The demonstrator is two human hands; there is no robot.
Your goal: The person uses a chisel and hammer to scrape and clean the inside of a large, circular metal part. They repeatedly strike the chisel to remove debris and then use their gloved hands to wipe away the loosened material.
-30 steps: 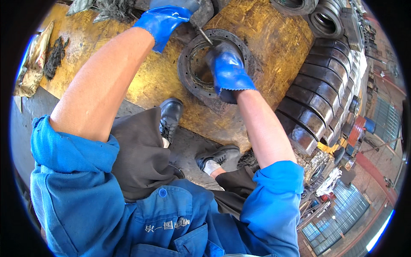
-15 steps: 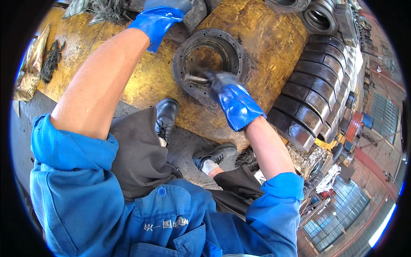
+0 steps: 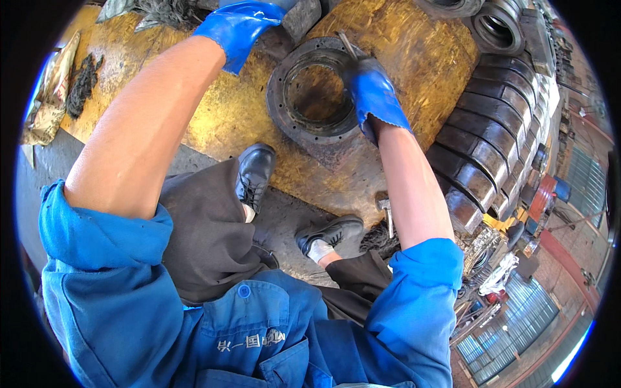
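Note:
A dark metal ring with small holes round its rim lies on the yellow, worn worktop. My right hand, in a blue rubber glove with a blackened front, is closed at the ring's right side. From its fingers a short metal rod sticks out over the far rim. The rod's other end is hidden in the glove. My left hand, gloved in blue too, reaches to the top edge beside a grey metal block. Its fingers run out of view, so their grip does not show.
To the right lies a row of dark curved metal segments. Metal rings stand at the far right. Grey rags and a dark rag lie at the left. A hammer-like tool lies beside my right forearm.
My right hand has moved from the ring's near side up to its right rim. The rod has swung from pointing left to pointing away. My left hand has barely moved.

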